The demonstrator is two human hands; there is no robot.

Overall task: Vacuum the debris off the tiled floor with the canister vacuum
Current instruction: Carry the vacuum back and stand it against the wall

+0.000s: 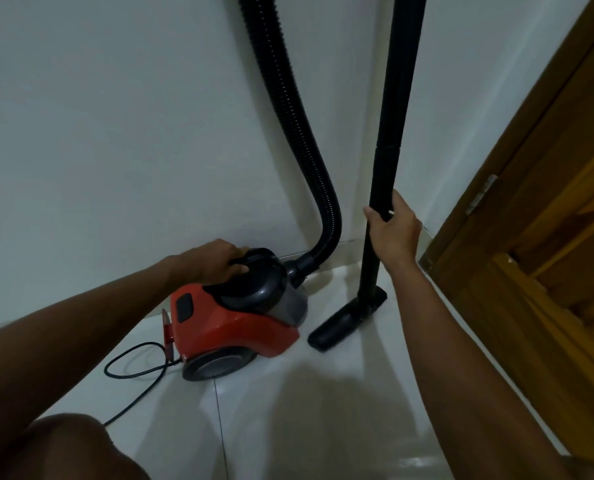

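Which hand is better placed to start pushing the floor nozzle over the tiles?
The right hand: it already grips the wand above the nozzle. The left hand is on the vacuum's handle.

- The left hand [216,259] is stretched out forward and low at the centre-left, palm down, fingers curled tight over the black plastic carry handle [254,258], knuckles up.
- The bare left forearm [91,317] slopes from the near left up to that hand, elbow bent.
- The right hand [394,230] is raised further right, fingers and thumb wrapped round the upright black plastic wand tube [380,202].
- The bare right forearm [461,358] runs from the near right corner, wrist straight.
- A bare knee [70,448] sits at the near left edge.
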